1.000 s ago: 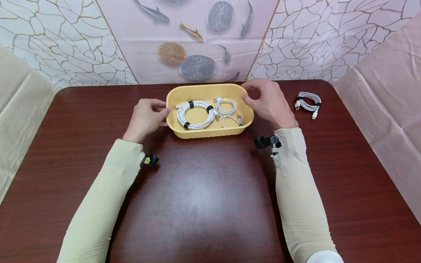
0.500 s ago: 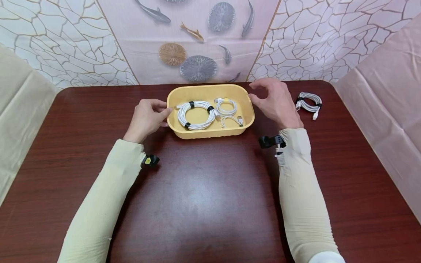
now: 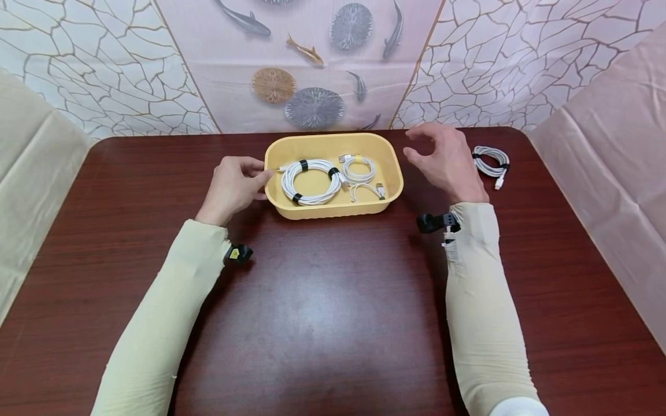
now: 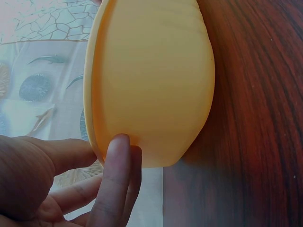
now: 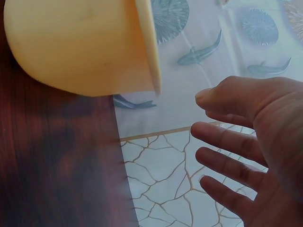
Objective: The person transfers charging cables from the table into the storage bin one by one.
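A yellow oval-ended bin [image 3: 333, 212] stands at the back of the table, holding a large coil of white cable [image 3: 310, 199] with black straps, a smaller white coil [image 3: 359, 180] and a short cable [image 3: 366, 186]. My left hand [image 3: 231, 188] pinches the bin's left end, thumb over the rim and fingers against the outer wall, as the left wrist view shows the fingers [image 4: 116, 165] on the yellow wall. My right hand [image 3: 444, 159] is off the bin's right end, fingers loosely bent with nothing in them; the right wrist view shows a gap between that hand [image 5: 251, 142] and the bin [image 5: 85, 47].
A grey-white coiled cable [image 3: 491, 162] with black ties lies on the dark wooden table [image 3: 312, 318] at the back right, beyond my right hand. A patterned cloth backdrop [image 3: 312, 58] rises behind the table's back edge.
My right hand has let go of the bin's right rim and moved to the right, toward the loose coiled cable. The left hand and the bin stay about where they were.
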A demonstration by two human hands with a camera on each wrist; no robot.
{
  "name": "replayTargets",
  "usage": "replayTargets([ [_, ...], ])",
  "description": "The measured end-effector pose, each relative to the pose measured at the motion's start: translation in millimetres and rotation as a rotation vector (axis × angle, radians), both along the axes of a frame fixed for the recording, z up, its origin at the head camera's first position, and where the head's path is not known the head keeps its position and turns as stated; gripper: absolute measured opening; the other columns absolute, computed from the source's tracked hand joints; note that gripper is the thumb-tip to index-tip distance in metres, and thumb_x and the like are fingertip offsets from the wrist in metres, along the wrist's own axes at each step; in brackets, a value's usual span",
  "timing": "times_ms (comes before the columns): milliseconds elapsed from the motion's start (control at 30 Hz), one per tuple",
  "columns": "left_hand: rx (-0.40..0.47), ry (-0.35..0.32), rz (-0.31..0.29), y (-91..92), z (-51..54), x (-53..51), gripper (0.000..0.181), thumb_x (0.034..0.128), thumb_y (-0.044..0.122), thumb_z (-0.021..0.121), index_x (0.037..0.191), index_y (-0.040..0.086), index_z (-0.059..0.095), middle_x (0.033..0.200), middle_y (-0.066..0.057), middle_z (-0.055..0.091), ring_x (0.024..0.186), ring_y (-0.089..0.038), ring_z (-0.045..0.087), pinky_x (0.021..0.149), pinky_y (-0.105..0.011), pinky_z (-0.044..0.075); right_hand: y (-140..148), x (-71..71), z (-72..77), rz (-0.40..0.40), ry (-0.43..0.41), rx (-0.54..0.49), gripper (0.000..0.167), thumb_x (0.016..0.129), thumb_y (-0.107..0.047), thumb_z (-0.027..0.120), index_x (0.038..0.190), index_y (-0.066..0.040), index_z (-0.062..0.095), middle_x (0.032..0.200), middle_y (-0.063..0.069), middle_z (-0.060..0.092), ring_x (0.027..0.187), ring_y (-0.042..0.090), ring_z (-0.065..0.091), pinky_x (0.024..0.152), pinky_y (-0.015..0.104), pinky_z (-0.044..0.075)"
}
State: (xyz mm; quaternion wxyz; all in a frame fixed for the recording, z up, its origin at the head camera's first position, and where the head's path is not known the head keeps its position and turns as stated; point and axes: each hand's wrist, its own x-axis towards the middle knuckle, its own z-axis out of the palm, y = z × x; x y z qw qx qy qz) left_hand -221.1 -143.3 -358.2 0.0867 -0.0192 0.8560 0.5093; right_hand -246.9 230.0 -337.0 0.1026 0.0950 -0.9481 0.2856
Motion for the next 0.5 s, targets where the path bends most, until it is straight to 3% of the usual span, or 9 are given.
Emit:
replayTargets([
  [500,0.017,-0.013,0.001,0.1,-0.2,0.0,0.034,0.1014,0.017,0.063,0.127,-0.005,0.065,0.112,-0.024,0.068,0.066,-0.003,0.069,0.074,-0.033,0.068,14,-4.3,-4.9,-0.023,0.013,0.010,0.033,0.094,-0.020,0.070,0.125,-0.009,0.072,0.129,0.012,0.071,0.131,0.032,0.058,0.115,0.047,0.045],
])
